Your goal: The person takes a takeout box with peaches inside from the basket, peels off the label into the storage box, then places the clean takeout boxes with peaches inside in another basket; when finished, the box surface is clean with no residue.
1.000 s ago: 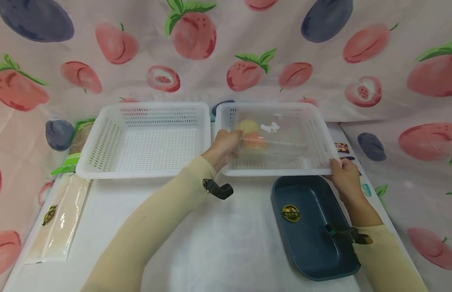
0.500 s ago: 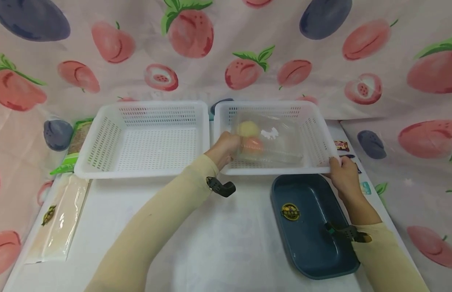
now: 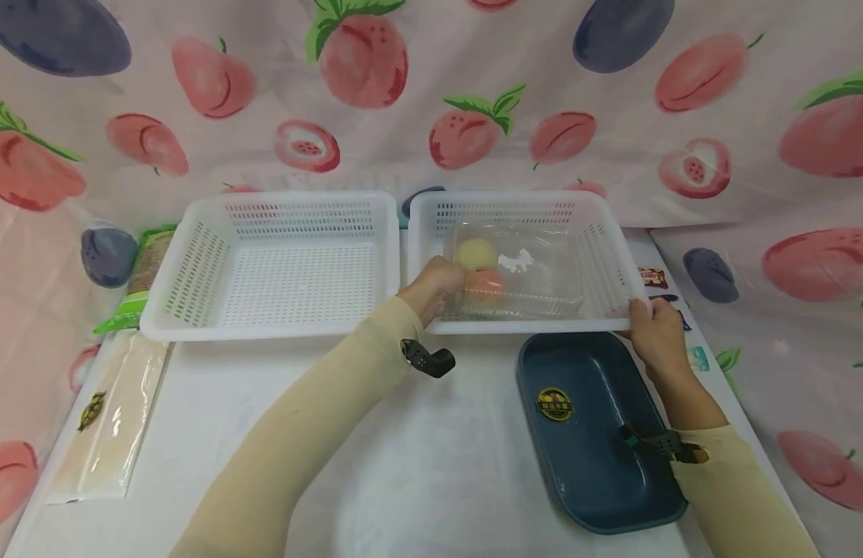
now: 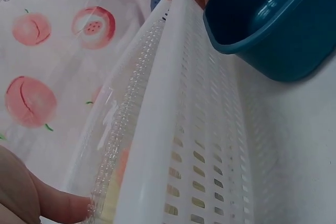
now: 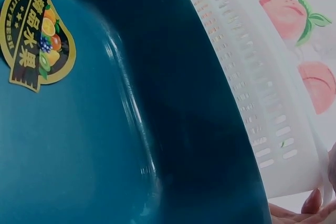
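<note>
— Why is the right basket (image 3: 606, 256) held at its near right corner?

— I'd say to steady it. The right hand (image 3: 656, 335) has its fingers (image 3: 639, 311) curled over the rim there, while the left hand (image 3: 431, 285) reaches over the near wall and grips the left end of the clear box (image 3: 522, 271), which sits low inside that basket with a yellow fruit (image 3: 476, 253) and an orange one (image 3: 484, 284) in it.

— And the rest?

— The left basket (image 3: 194, 271) stands touching it; the blue tub (image 3: 578, 372) lies just near of it on the worktop (image 3: 417, 465).

— What changed over the last second?

— The box was tilted and raised; now it lies lower and flatter. The right hand kept its grip.
</note>
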The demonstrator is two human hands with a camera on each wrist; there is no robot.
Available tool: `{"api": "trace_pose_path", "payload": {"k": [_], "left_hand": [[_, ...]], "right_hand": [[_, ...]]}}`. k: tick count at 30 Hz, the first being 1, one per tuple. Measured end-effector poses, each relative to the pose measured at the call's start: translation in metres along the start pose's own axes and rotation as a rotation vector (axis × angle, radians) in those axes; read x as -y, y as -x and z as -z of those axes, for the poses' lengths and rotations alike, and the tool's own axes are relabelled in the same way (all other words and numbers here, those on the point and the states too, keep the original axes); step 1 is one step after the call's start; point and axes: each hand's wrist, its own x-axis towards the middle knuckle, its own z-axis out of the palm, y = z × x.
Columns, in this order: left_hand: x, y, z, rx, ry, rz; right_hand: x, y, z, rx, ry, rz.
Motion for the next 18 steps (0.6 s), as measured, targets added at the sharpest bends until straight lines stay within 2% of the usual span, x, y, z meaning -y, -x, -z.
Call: {"api": "trace_pose_path", "payload": {"k": [3,6,9,12,14,15,18], "left_hand": [[0.001,0.003,0.002,-0.007,0.003,-0.014],[0.003,0.014,0.006,-0.017,-0.010,-0.079],[0.010,0.035,0.015,-0.014,-0.015,-0.189],[0.024,0.067,0.034,-0.035,-0.007,-0.309],[0.039,0.092,0.054,-0.087,-0.026,-0.390],[0.047,0.104,0.066,-0.137,-0.045,-0.429],[0.075,0.137,0.105,-0.361,-0.125,-0.514]], "right_hand": [[0.001,-0.002,0.002,0.020,0.013,0.005],[0.000,-0.004,0.007,0.065,0.031,0.030],[-0.003,-0.004,0.015,0.152,0.016,0.070],[-0.009,-0.002,0.024,0.245,0.033,0.098],[-0.014,0.002,0.031,0.279,0.056,0.113],[-0.015,0.003,0.036,0.280,0.079,0.122],[-0.019,0.008,0.052,0.231,0.132,0.130]]}}
